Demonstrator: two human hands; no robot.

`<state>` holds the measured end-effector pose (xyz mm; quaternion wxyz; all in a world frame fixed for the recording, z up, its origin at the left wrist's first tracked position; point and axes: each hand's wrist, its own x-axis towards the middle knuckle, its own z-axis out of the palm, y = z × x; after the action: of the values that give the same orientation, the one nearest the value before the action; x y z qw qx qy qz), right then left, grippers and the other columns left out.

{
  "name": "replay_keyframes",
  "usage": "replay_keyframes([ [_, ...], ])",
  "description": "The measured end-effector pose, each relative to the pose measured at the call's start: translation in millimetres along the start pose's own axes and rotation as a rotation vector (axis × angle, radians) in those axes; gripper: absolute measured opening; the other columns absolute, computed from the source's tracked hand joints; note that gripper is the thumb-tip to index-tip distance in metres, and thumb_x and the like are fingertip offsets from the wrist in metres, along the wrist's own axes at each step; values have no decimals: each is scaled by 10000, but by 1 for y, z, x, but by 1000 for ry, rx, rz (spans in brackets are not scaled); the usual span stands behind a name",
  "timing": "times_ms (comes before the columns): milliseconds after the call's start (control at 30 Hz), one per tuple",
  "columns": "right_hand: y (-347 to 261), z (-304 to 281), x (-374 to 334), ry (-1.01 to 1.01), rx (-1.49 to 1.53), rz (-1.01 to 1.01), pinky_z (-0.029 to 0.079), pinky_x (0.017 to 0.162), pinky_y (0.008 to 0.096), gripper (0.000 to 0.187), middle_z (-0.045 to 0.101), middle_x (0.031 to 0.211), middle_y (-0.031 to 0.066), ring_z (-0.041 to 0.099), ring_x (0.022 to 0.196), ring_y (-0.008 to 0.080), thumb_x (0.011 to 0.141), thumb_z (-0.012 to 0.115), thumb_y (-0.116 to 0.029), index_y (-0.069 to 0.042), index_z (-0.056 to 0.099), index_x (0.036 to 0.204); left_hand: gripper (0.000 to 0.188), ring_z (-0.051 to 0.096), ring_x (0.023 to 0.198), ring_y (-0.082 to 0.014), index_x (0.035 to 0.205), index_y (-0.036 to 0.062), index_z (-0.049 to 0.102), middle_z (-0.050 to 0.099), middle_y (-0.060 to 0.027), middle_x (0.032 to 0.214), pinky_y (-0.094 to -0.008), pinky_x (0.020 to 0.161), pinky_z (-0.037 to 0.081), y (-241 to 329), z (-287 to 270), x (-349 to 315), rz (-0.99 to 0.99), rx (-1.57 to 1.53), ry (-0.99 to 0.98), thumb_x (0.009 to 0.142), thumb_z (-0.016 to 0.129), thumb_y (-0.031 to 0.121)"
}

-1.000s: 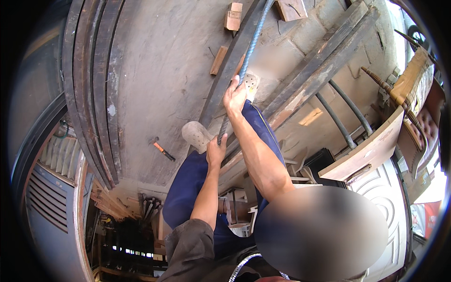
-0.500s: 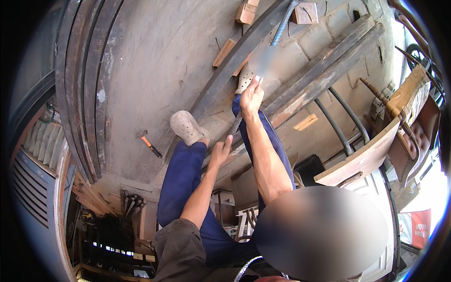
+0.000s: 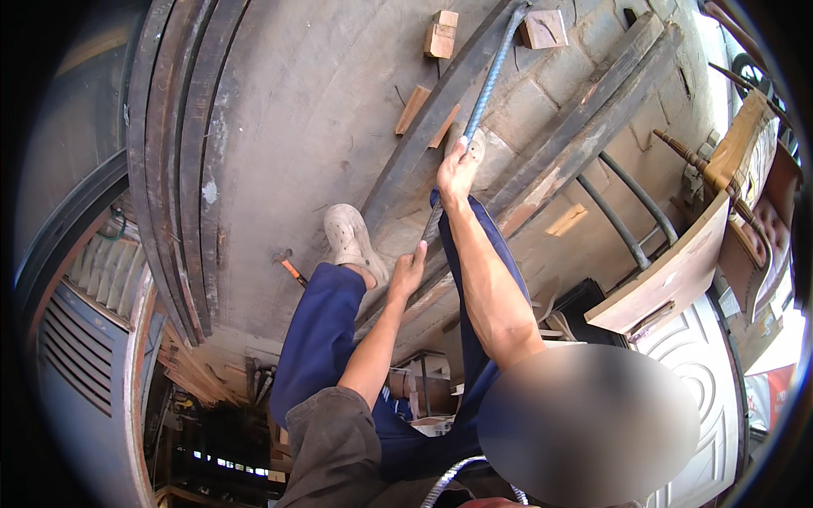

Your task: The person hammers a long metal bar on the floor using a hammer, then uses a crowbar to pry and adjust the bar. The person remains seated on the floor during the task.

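Observation:
Both my hands grip a long ribbed steel pry bar (image 3: 485, 95) that slants up and away to the right. My right hand (image 3: 457, 173) is wrapped round its middle, in front of my right shoe. Lower down, my left hand (image 3: 407, 273) closes round the near part of the bar, between my knees. The bar's bent far end lies at the far end of a dark wooden beam (image 3: 415, 152), beside a squarish wood block (image 3: 544, 30); whether it touches the beam I cannot tell. Short wood pieces (image 3: 412, 110) stick out from under this beam.
A hammer (image 3: 290, 267) with an orange handle lies left of my left shoe (image 3: 347, 235). Two more dark beams (image 3: 584, 127) run along the right. Several long dark beams (image 3: 190, 169) stand at the left. Chair parts (image 3: 677, 271) crowd the right side.
The view has shifted slightly, so the floor and beams sit a little differently. Both hands keep their grip on the pry bar, its bent end still by the wood block.

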<state>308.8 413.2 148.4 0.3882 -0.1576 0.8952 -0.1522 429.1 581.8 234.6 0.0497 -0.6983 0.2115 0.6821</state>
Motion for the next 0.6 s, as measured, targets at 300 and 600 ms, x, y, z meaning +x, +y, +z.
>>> replay_keyframes([
  [300,12,12,9,76,-48,-95,414,565,399,631,490,560,93,501,577,187,1024,404,-488,50,592,755,909,651,764,-343,790,-124,596,570,-321,687,-489,749,463,-9,-5,20,8,29,-67,931,337,736],
  [600,6,8,2,19,91,130,395,389,345,559,441,493,22,472,395,157,1012,420,-535,-27,527,804,721,573,1112,-391,1125,-68,576,589,-316,1121,-451,961,427,-21,-35,42,187,-149,16,966,440,622],
])
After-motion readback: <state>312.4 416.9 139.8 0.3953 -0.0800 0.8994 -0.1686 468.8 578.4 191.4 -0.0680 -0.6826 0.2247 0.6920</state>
